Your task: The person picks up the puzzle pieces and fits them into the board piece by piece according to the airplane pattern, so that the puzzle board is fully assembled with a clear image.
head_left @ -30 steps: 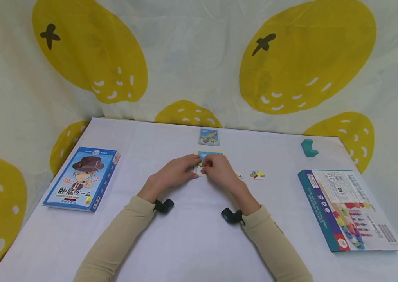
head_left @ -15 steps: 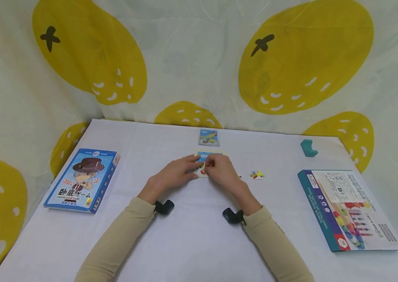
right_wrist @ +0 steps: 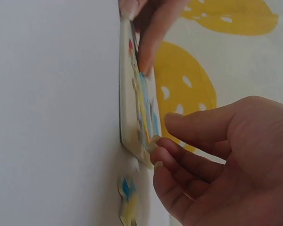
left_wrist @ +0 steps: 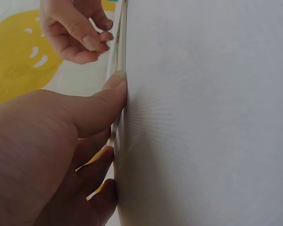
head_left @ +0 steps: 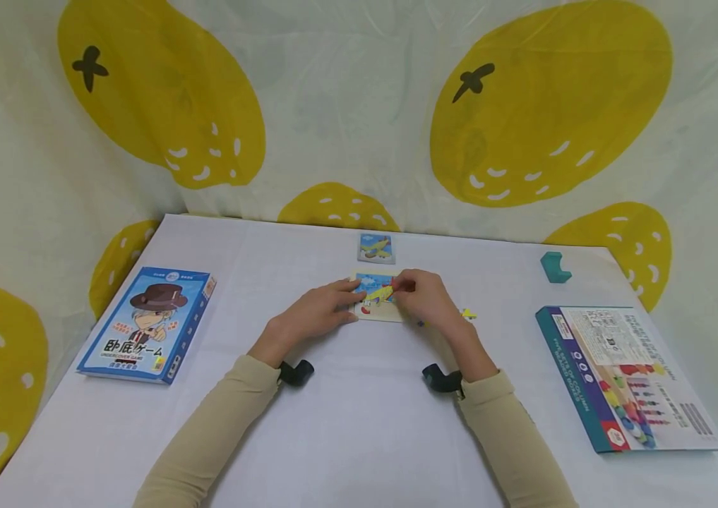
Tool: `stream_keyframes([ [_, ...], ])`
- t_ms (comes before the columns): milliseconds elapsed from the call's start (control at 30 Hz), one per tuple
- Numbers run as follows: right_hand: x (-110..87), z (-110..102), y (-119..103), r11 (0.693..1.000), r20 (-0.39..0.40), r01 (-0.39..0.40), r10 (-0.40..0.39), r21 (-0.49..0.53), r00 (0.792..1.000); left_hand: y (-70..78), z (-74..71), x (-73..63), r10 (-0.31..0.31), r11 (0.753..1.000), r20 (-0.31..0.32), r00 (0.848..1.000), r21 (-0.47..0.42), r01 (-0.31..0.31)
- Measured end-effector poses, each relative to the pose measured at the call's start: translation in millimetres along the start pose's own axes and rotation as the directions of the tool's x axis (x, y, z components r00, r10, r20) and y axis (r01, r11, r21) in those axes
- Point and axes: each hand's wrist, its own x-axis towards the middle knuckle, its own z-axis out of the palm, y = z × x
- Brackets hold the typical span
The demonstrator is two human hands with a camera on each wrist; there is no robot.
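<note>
A small jigsaw puzzle (head_left: 376,291) in a cream tray (head_left: 390,317) shows a yellow airplane on blue sky in the head view. My left hand (head_left: 323,308) rests at the tray's left side, with the index finger reaching onto the picture and the thumb (left_wrist: 111,96) at the near corner. The right hand (head_left: 425,300) is at the puzzle's right edge. In the right wrist view its fingertips (right_wrist: 155,140) touch that edge, and the thumb stands apart from them. Beside the tray lies a loose puzzle piece (right_wrist: 127,200); another yellow piece (head_left: 469,314) is partly hidden behind the right hand.
A picture card (head_left: 375,248) with the same airplane lies beyond the tray. At the left is a blue game box (head_left: 145,324), at the right a white and teal box (head_left: 632,377). A teal block (head_left: 555,268) stands behind the right box.
My right hand has moved right from the middle of the puzzle to its right edge, uncovering the yellow airplane. Its thumb and fingers have parted. The left hand stays in place.
</note>
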Motion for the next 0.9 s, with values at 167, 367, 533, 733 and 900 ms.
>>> stream_keyframes([
  [167,-5.7,-13,9,0.999,0.02,-0.047,0.047,-0.009,0.999,0.9,0.3,0.1,-0.01,1.0,0.009,1.0,0.004,0.01],
  [367,-9.4,-29,22,0.994,0.084,-0.108,0.11,-0.035,0.99,1.2,0.1,-1.2,-0.008,1.0,0.012,1.0,0.009,0.008],
  [533,-11.7,-42,30,0.992,0.149,-0.118,0.124,-0.046,0.981,2.0,-0.5,-2.0,-0.008,1.0,0.009,1.0,-0.001,0.008],
  [733,-15.6,-58,45,0.984,0.161,-0.176,0.179,-0.035,0.971,2.0,-0.3,-2.4,-0.015,1.0,0.009,1.0,-0.003,0.015],
  [900,-20.3,-72,60,0.986,0.168,-0.16,0.167,-0.052,0.972,1.0,0.2,-1.6,-0.016,1.0,0.013,1.0,-0.002,0.016],
])
